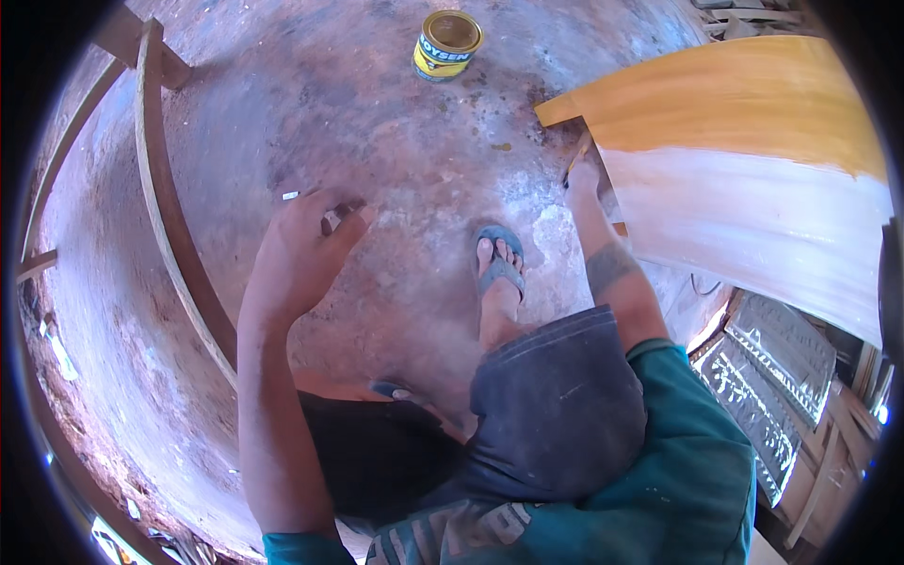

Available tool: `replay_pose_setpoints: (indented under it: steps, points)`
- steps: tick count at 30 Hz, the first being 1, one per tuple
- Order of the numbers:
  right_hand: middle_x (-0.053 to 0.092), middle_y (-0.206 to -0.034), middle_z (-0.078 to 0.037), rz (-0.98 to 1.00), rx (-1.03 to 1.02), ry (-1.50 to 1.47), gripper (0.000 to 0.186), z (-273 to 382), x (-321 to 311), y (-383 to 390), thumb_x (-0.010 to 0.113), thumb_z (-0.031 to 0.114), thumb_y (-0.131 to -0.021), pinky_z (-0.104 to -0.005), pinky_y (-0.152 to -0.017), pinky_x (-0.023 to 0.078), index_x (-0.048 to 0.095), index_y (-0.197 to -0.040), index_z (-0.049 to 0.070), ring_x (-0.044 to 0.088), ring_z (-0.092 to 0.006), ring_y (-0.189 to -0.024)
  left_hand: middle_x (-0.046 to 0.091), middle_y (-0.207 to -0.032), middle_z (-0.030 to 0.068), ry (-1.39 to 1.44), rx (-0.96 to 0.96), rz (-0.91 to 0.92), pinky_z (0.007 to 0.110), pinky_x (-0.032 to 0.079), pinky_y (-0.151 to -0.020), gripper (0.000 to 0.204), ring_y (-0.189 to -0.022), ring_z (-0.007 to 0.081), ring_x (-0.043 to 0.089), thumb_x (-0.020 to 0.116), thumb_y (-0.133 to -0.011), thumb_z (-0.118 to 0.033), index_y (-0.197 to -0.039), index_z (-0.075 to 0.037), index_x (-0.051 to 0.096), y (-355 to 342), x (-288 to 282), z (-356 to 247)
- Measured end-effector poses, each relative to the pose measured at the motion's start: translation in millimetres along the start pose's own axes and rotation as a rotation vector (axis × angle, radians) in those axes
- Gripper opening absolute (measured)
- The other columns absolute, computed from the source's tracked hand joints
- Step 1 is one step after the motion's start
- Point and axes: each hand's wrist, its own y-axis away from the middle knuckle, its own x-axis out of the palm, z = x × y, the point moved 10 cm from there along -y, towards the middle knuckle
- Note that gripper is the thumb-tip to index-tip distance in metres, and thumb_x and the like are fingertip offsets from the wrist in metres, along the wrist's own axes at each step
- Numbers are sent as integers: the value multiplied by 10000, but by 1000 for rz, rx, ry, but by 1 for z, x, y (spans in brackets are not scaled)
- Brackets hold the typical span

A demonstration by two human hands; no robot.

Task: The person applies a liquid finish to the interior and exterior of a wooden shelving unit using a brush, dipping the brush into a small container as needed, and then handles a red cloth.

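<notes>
Your right hand [584, 174] is at the near corner of the wooden board [753, 188]. It grips something thin there, maybe a brush, but it is too small to tell. The board lies to your right, and its long side runs away from that hand toward the right edge. The top part is painted yellow and the lower part is bare and pale. Your left hand [301, 250] is over the floor [395, 122], fingers curled in, and I cannot tell if it holds anything. The right hand is the nearer one to the board. I count one board and one paint can [446, 43], far ahead of you.
</notes>
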Motion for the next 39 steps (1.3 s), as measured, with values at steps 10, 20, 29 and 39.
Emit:
replay_pose_setpoints:
  steps: [10,20,29,39]
  points:
    - [541,-660,-52,-87,-506,470,271,-15,1,-6,463,232,-1035,-334,-468,404,630,-1022,19,519,-157,-521,685,-1046,146,-5,-4,-13,361,500,-761,333,-829,239,625,642,-927,-267,-1112,7,677,-3,2,12]
    - [569,-675,-78,100,-203,287,291,-13,31,42,452,281,-1033,-342,-519,447,611,-1004,39,555,-198,-550,687,-1035,140,-52,-63,-5,349,494,-758,331,-832,224,616,631,-931,-265,-1124,-1,678,1,5,21]
    - [482,-639,3,8,-77,-231,218,46,61,36,462,231,-1044,-298,-441,384,594,-979,70,429,-117,-480,681,-1024,146,-92,75,-27,364,496,-786,350,-869,262,618,621,-938,-301,-1116,-4,671,7,14,13]
    - [632,-838,-109,28,105,-159,355,-15,36,-35,458,278,-1015,-416,-666,507,624,-1073,-30,619,-243,-740,666,-1056,153,-42,-10,7,362,495,-825,328,-901,262,618,624,-939,-289,-1105,-11,674,10,8,20]
